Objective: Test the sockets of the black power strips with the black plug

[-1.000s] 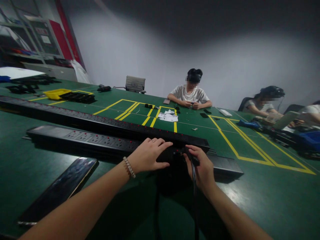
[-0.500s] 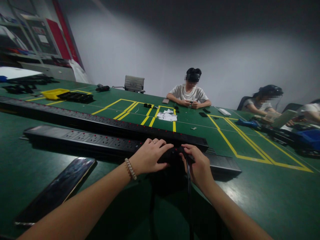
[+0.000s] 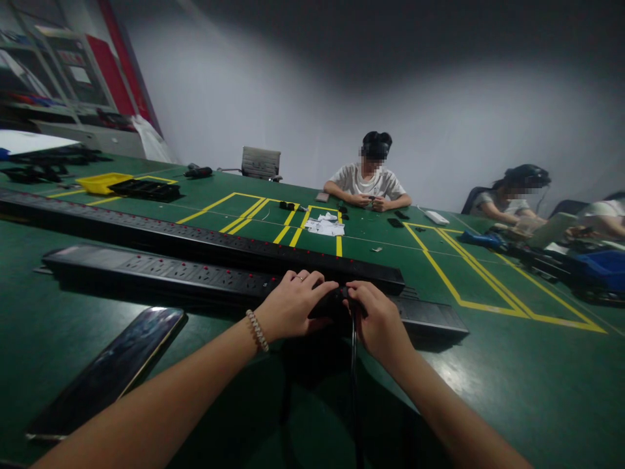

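Note:
A long black power strip [image 3: 195, 269] with rows of sockets and small red marks lies across the table before me. My left hand [image 3: 297, 305] is closed over its middle, fingers on the far side and thumb on the near side. Just to the right, my right hand [image 3: 377, 316] pinches a black plug on the strip's top, mostly hidden by the fingers. From that plug a black cable [image 3: 354, 384] hangs down towards me. How deep the plug sits in a socket cannot be seen. A second long power strip [image 3: 224, 242] lies right behind the first.
A phone [image 3: 110, 371] lies at the near left of the green table [image 3: 537, 391]. Farther left are a yellow tray [image 3: 100, 183] and a black tray [image 3: 146, 189]. White paper scraps [image 3: 325, 225] lie mid-table. A person [image 3: 368, 179] sits opposite; others sit at the right.
My right hand has shifted slightly left, closer to my left hand, and its fingers have drawn in around the plug. The cable has swung left with it.

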The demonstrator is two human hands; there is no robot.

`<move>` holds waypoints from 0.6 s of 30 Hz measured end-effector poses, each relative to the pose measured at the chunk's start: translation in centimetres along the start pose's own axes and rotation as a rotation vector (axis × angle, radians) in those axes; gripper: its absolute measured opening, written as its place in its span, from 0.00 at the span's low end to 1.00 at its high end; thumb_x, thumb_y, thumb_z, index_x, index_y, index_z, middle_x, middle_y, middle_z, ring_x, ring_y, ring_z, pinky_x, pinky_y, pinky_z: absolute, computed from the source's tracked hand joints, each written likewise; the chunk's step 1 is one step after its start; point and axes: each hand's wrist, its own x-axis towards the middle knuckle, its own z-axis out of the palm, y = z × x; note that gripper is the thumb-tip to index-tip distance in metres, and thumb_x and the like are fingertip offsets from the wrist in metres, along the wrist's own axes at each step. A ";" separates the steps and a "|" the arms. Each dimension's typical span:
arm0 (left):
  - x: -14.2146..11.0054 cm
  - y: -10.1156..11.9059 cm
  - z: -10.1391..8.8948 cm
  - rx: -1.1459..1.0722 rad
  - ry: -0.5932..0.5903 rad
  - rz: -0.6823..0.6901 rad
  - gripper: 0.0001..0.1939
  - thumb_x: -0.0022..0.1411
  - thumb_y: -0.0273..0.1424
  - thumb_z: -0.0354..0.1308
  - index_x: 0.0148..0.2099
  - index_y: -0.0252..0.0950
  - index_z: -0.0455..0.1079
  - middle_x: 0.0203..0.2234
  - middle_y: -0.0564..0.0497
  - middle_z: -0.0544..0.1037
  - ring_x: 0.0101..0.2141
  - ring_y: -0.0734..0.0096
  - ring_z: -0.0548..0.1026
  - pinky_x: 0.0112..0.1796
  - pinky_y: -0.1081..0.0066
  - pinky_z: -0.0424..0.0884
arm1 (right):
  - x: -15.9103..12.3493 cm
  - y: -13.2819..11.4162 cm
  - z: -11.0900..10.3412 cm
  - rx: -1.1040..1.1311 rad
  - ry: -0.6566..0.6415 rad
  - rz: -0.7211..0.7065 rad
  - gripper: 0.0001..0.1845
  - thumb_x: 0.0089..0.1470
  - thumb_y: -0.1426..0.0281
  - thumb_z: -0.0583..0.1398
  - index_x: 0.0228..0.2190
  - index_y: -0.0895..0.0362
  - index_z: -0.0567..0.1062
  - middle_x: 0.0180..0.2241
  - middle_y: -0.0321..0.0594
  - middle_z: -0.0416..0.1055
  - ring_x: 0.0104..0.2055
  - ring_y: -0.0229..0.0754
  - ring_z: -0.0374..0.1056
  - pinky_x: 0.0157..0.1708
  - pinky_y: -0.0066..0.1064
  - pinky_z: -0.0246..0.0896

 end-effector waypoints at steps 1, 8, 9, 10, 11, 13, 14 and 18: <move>0.0 0.0 0.0 0.003 0.001 -0.004 0.35 0.61 0.45 0.62 0.66 0.43 0.59 0.54 0.43 0.70 0.49 0.50 0.70 0.49 0.53 0.63 | -0.1 0.0 0.0 -0.003 0.007 -0.009 0.06 0.63 0.76 0.56 0.37 0.55 0.72 0.48 0.51 0.75 0.47 0.49 0.75 0.46 0.42 0.72; 0.0 0.4 0.0 0.020 0.007 -0.022 0.32 0.63 0.46 0.61 0.66 0.48 0.60 0.52 0.44 0.70 0.49 0.51 0.69 0.49 0.53 0.62 | -0.7 0.2 0.3 -0.032 0.027 -0.076 0.08 0.63 0.77 0.55 0.34 0.55 0.71 0.48 0.52 0.75 0.48 0.50 0.74 0.49 0.45 0.72; 0.0 0.4 0.0 0.026 0.005 -0.023 0.31 0.63 0.46 0.60 0.66 0.49 0.61 0.52 0.44 0.70 0.49 0.51 0.69 0.49 0.53 0.62 | -0.8 0.3 0.3 -0.035 0.026 -0.079 0.08 0.63 0.77 0.55 0.35 0.55 0.71 0.48 0.53 0.75 0.49 0.50 0.74 0.49 0.46 0.73; 0.0 0.5 0.1 0.033 0.005 -0.027 0.30 0.63 0.46 0.60 0.65 0.50 0.62 0.52 0.44 0.69 0.49 0.51 0.69 0.49 0.53 0.62 | -0.8 0.3 0.3 -0.037 0.028 -0.080 0.07 0.63 0.77 0.55 0.35 0.55 0.71 0.48 0.53 0.74 0.49 0.50 0.74 0.49 0.46 0.73; 0.0 0.5 0.1 0.037 0.006 -0.031 0.29 0.64 0.47 0.59 0.64 0.51 0.62 0.52 0.44 0.69 0.49 0.51 0.69 0.49 0.53 0.62 | -0.8 0.3 0.3 -0.037 0.031 -0.083 0.07 0.64 0.77 0.55 0.35 0.55 0.72 0.48 0.53 0.74 0.49 0.50 0.74 0.49 0.46 0.73; 0.0 0.5 0.2 0.041 0.008 -0.038 0.27 0.64 0.47 0.59 0.63 0.51 0.64 0.52 0.44 0.69 0.48 0.51 0.69 0.49 0.52 0.62 | -0.8 0.2 0.3 -0.038 0.036 -0.089 0.08 0.64 0.77 0.55 0.36 0.54 0.72 0.48 0.52 0.75 0.49 0.50 0.74 0.49 0.47 0.73; 0.0 0.6 0.3 0.043 0.009 -0.040 0.27 0.64 0.48 0.58 0.63 0.51 0.64 0.51 0.44 0.69 0.48 0.51 0.69 0.49 0.52 0.62 | -0.8 0.2 0.3 -0.041 0.038 -0.091 0.08 0.64 0.77 0.55 0.37 0.54 0.73 0.48 0.52 0.75 0.49 0.50 0.74 0.48 0.47 0.73; 0.0 0.5 0.4 0.057 0.003 -0.039 0.30 0.63 0.50 0.59 0.65 0.51 0.62 0.51 0.44 0.69 0.48 0.50 0.68 0.48 0.52 0.62 | -0.7 -0.1 0.1 -0.055 0.033 -0.096 0.09 0.63 0.77 0.55 0.38 0.54 0.74 0.48 0.51 0.75 0.49 0.50 0.74 0.48 0.47 0.74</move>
